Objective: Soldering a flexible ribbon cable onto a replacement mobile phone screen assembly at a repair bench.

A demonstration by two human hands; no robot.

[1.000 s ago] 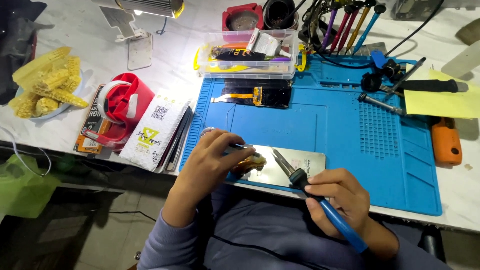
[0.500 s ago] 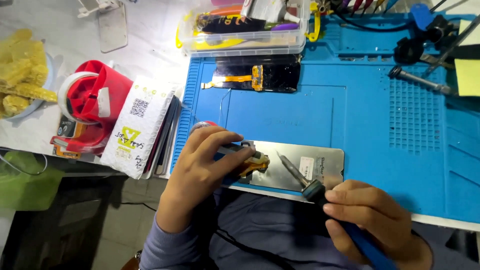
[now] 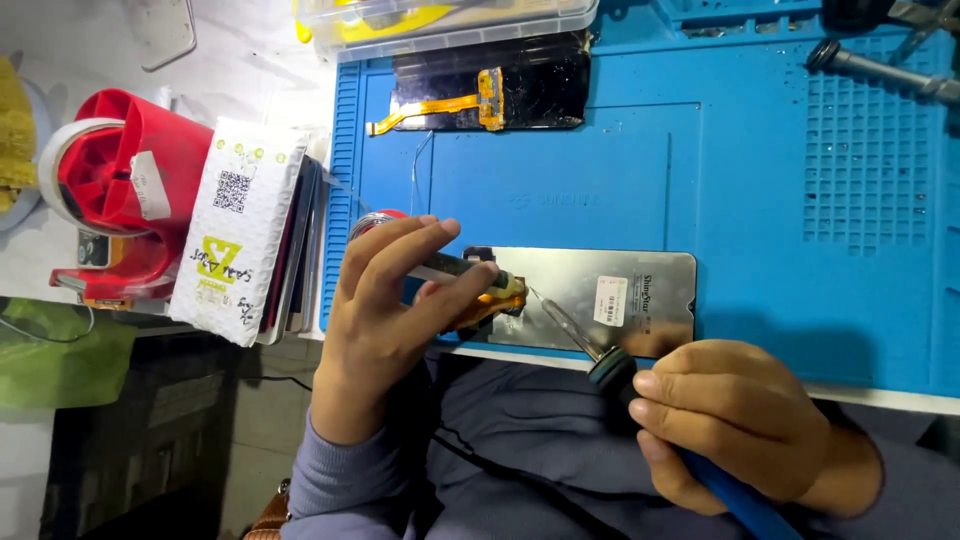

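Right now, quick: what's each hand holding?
Left hand: closed on a thin tool over the silver panel.
Right hand: closed on the blue-handled soldering iron.

— Light is coming down bright and even from overhead; the blue mat [image 3: 700,180] is showing strong, saturated colour.

— Any glare?

— The metal panel [image 3: 590,300] is catching a soft grey sheen, and the clear box [image 3: 450,20] at the top is glinting. The white bench [image 3: 260,70] on the left is nearly washing out.

— Shadows?

— The left hand [image 3: 385,320] is casting a short, soft one onto the mat beside it. Under the bench edge it is going dark; the floor there is sitting dim and murky.

— Sharpness?

— The centre is holding crisp. The right hand [image 3: 735,420] is looking slightly soft, and the mat's edges are bowing a little toward the corners.
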